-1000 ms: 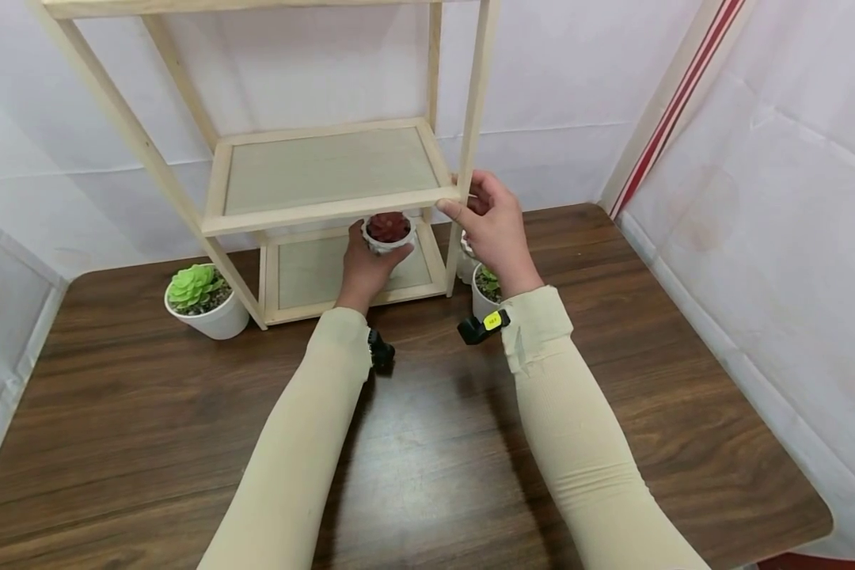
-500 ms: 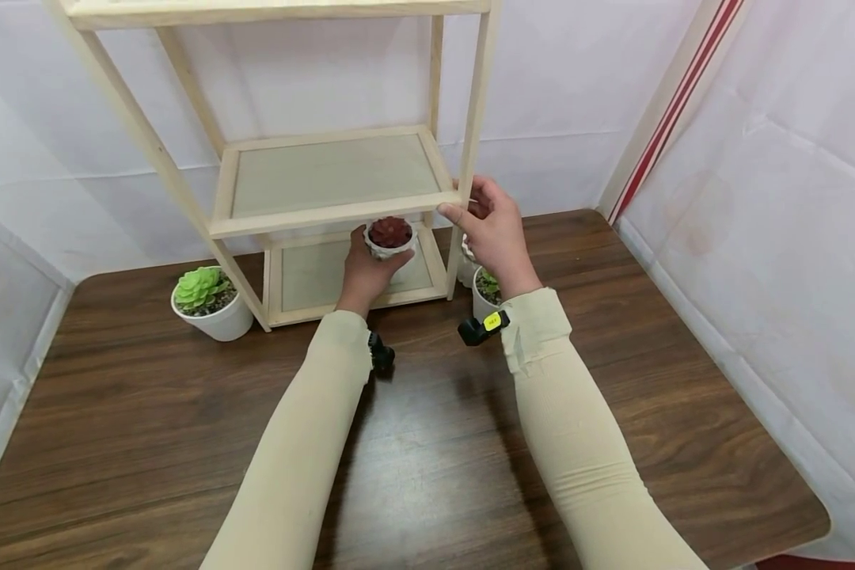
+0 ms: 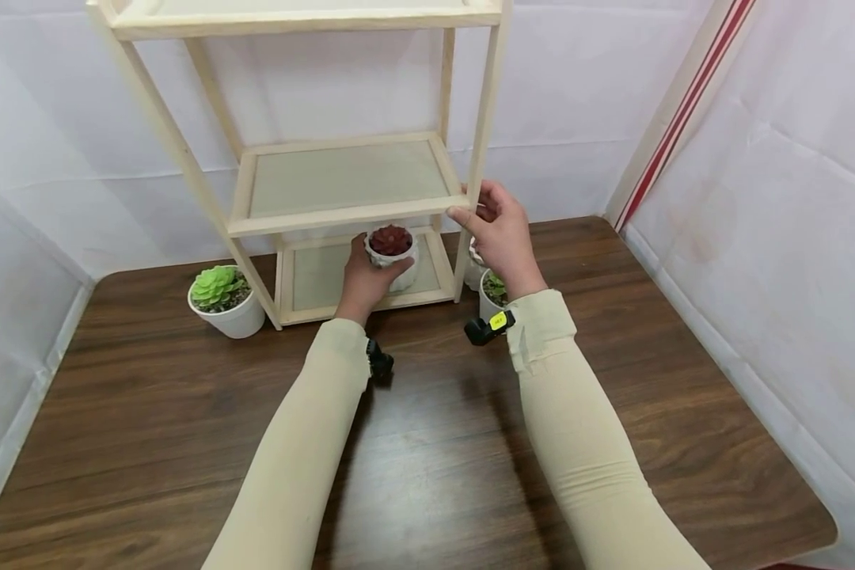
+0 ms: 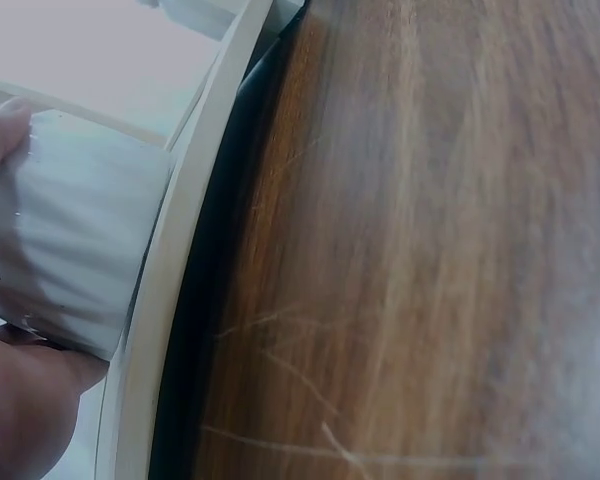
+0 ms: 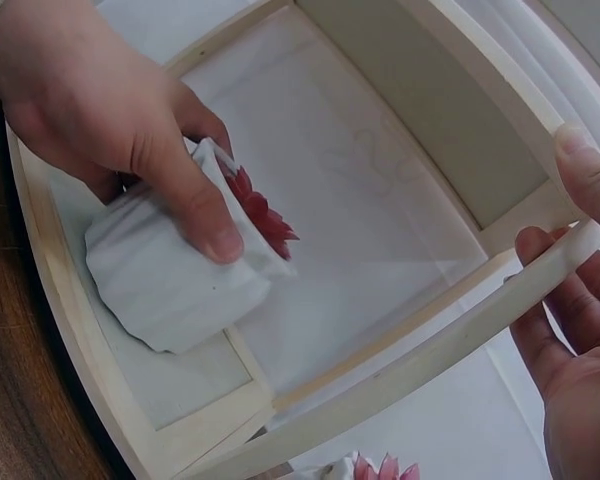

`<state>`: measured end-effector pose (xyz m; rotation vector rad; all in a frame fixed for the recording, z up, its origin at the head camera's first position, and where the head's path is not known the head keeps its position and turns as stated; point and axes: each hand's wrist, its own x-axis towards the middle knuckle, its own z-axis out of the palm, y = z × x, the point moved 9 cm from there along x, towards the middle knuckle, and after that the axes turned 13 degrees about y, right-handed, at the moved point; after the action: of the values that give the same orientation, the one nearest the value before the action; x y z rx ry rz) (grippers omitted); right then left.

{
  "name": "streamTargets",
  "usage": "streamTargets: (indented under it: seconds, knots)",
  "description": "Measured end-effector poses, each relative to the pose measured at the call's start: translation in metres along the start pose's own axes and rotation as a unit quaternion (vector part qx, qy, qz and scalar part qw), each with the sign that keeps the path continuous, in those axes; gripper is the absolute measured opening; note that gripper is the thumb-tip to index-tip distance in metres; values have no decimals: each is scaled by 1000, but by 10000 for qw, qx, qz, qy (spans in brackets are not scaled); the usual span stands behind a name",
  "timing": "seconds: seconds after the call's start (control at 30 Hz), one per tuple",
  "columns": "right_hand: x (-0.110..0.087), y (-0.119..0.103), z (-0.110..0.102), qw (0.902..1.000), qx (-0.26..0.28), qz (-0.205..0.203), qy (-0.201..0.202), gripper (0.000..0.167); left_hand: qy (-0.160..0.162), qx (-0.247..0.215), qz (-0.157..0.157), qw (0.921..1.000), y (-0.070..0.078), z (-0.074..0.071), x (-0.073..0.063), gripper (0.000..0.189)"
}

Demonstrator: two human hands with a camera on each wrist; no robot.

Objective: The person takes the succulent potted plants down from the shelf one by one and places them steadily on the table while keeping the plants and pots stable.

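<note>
In the head view my left hand (image 3: 367,277) holds a white ribbed pot with a dark red succulent (image 3: 390,240) at the bottom shelf (image 3: 321,277) of a light wooden rack. Thumb and fingers wrap the pot's sides, as the right wrist view also shows. The pot's base (image 4: 80,230) is close to the shelf's front edge; whether it bears on the board, I cannot tell. My right hand (image 3: 504,237) grips the rack's right front post (image 3: 486,119) at middle-shelf height, thumb in front and fingers behind.
A green succulent in a white pot (image 3: 229,305) stands left of the rack. Right of it, partly behind my right hand, are another green potted plant (image 3: 494,294) and a white pot (image 3: 474,269). The middle shelf (image 3: 352,180) lies above my left hand. White cloth walls surround the table (image 3: 150,443).
The red succulent's pot has come down slightly toward the bottom shelf in my left hand. My right hand keeps its grip on the post. The head view has shifted a little.
</note>
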<state>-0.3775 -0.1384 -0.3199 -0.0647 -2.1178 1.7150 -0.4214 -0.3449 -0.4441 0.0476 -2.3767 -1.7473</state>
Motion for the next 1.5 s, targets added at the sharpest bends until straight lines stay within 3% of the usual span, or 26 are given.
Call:
streamTargets:
  seconds: [0.3,0.93,1.5]
  knots:
    - [-6,-16,1,10000,-30,-14,-70,42,95,-41,95,9999,-2,-7,-2,94]
    - [9,-9,1,9998,140,146,-86,45,305,-259,95,9992,-4,-34,-4,98]
    - [26,5,-2,9995,243,107,-144,46,520,-66,-22,9986,2,-57,-15,99]
